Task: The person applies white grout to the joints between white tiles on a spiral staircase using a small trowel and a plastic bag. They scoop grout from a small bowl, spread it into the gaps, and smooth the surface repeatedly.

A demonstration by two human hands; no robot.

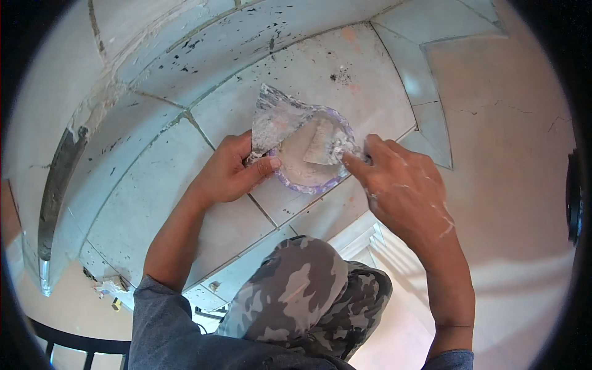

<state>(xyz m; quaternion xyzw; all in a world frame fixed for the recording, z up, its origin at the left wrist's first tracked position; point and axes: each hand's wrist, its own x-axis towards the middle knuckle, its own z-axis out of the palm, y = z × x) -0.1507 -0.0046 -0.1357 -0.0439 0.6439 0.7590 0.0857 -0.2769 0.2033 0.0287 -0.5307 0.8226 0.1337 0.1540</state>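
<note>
A round bowl with a purple, paste-smeared rim (306,187) stands on the tiled step, holding pale wet plaster (293,151). My left hand (229,168) is closed at the bowl's left side, gripping a wide putty knife (277,117). That knife's flared blade is crusted with white plaster and lies over the bowl's upper left edge. From the right, my right hand (402,176) grips a smaller putty knife (322,148), whose handle is mostly hidden by the fingers. Its plaster-coated blade is inside the bowl. White smears mark the back of my right hand.
White tiles (234,228) with dark joints form the step beneath the bowl. Black specks dot the tiled riser (216,46) behind it. My camouflage-clad knee (296,283) is close in front. A beige wall (493,154) rises at right, and a dark railing (80,336) shows lower left.
</note>
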